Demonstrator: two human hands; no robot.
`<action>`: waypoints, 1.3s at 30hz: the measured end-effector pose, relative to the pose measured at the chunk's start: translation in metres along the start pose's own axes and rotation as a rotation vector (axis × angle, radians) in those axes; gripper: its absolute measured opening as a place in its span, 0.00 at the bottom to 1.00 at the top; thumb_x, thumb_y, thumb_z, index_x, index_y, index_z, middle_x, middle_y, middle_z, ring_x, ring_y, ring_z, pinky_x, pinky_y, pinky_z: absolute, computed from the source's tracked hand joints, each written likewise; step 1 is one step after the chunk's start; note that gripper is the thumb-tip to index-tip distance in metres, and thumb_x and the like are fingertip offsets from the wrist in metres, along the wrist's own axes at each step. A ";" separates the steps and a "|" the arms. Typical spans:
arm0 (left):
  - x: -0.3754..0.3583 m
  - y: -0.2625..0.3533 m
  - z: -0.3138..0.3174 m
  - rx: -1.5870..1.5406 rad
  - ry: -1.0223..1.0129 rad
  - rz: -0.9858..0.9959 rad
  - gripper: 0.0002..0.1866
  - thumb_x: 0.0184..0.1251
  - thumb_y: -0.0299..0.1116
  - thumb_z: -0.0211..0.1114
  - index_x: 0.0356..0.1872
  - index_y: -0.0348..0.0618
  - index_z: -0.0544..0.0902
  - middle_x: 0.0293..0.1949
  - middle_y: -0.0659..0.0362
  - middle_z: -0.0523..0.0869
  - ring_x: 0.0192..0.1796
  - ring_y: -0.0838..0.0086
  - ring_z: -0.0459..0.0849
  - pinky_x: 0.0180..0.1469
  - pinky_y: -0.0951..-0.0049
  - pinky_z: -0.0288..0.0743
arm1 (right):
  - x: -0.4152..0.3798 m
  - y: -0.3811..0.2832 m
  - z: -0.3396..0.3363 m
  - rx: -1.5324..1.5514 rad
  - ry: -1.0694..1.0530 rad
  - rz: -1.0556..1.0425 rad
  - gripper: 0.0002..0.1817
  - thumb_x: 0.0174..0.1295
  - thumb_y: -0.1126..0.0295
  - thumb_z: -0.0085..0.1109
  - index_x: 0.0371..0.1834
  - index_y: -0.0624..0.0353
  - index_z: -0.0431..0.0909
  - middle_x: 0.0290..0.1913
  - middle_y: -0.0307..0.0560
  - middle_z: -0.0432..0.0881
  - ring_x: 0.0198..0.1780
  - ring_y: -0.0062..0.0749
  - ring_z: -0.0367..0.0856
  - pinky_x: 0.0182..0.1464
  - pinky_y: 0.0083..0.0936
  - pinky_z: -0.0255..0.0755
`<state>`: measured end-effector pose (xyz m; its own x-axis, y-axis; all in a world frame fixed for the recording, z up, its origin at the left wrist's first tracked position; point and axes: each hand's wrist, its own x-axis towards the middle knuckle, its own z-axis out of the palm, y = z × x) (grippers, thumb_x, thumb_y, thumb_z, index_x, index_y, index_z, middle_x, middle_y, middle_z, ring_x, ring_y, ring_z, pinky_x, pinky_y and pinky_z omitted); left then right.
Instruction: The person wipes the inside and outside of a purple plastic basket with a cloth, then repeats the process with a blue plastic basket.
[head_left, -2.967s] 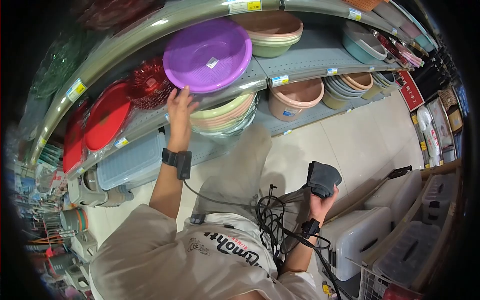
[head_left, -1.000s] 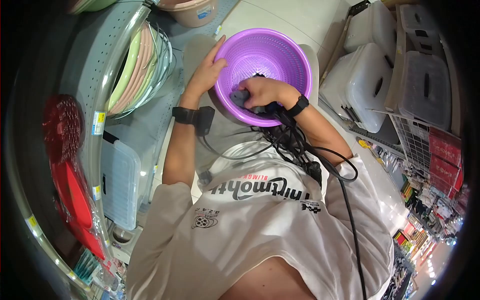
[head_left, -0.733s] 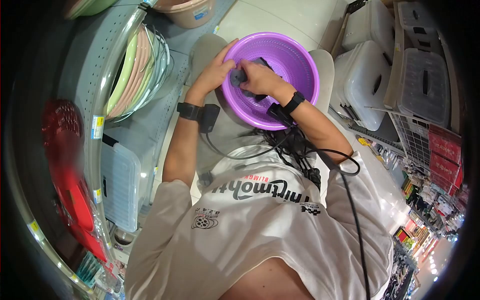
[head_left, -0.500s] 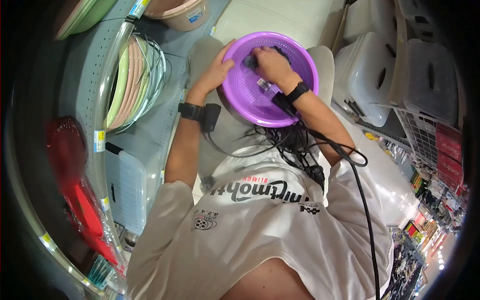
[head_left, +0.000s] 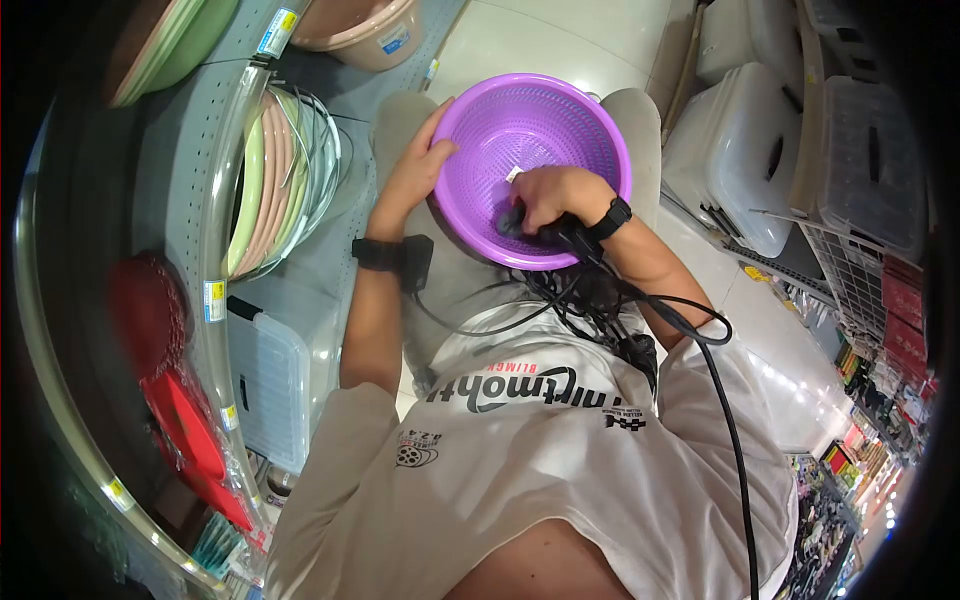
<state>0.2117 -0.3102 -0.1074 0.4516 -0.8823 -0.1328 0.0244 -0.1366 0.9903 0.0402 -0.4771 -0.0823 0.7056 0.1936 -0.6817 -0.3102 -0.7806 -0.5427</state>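
A purple perforated basket (head_left: 477, 235) rests on the lap between the knees. My left hand (head_left: 413, 168) is wrapped round its left rim, with the thumb on the rim edge. Inside the basket, my right hand (head_left: 562, 194) is closed on a dark grey, soft-looking thing (head_left: 511, 221) low at the near side. A small white tag (head_left: 514, 173) shows beside the right fingers. Black cables (head_left: 600, 290) run from the near side of the basket, close to the right wrist, down over the shirt.
Shelves on the left hold coloured basins (head_left: 270, 185), a pink tub (head_left: 375, 35), a clear lidded box (head_left: 270, 385) and red wrapped items (head_left: 185, 420). Translucent storage boxes (head_left: 745, 160) stand at the right. Pale floor tiles (head_left: 545, 45) lie beyond the knees.
My right hand has moved from the far part of the basket to its near side, with the grey thing in it. The basket's far interior is now more exposed. My left hand still holds the rim.
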 end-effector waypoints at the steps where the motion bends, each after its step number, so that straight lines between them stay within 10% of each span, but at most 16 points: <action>1: -0.001 0.002 0.001 -0.001 -0.003 0.000 0.36 0.70 0.25 0.58 0.81 0.38 0.67 0.74 0.48 0.77 0.74 0.65 0.75 0.76 0.69 0.65 | 0.002 0.001 0.005 0.002 0.001 0.003 0.23 0.45 0.63 0.75 0.45 0.62 0.91 0.42 0.59 0.92 0.43 0.53 0.92 0.46 0.44 0.84; 25: -0.007 0.010 -0.008 -0.078 -0.017 0.007 0.35 0.72 0.25 0.59 0.81 0.35 0.67 0.74 0.49 0.76 0.75 0.66 0.73 0.78 0.69 0.63 | -0.118 -0.027 -0.028 0.351 0.131 -0.254 0.20 0.55 0.68 0.73 0.51 0.65 0.86 0.40 0.57 0.89 0.40 0.47 0.88 0.45 0.39 0.79; 37: -0.008 0.015 -0.005 -0.062 -0.016 0.006 0.35 0.72 0.25 0.58 0.81 0.35 0.67 0.74 0.49 0.76 0.75 0.66 0.74 0.78 0.69 0.64 | -0.177 0.001 -0.032 0.626 0.998 -0.037 0.20 0.61 0.76 0.66 0.58 0.65 0.82 0.47 0.44 0.85 0.50 0.28 0.84 0.55 0.23 0.75; 39: -0.007 0.015 -0.005 -0.087 -0.012 -0.017 0.35 0.72 0.25 0.58 0.81 0.34 0.67 0.74 0.49 0.76 0.75 0.66 0.74 0.78 0.69 0.63 | -0.167 0.002 -0.036 0.291 1.429 -0.138 0.20 0.63 0.76 0.66 0.59 0.64 0.82 0.49 0.44 0.85 0.52 0.28 0.84 0.54 0.24 0.76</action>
<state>0.2135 -0.3032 -0.0917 0.4396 -0.8856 -0.1498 0.1093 -0.1128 0.9876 -0.0550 -0.5319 0.0479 0.7036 -0.6213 0.3449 -0.1817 -0.6264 -0.7580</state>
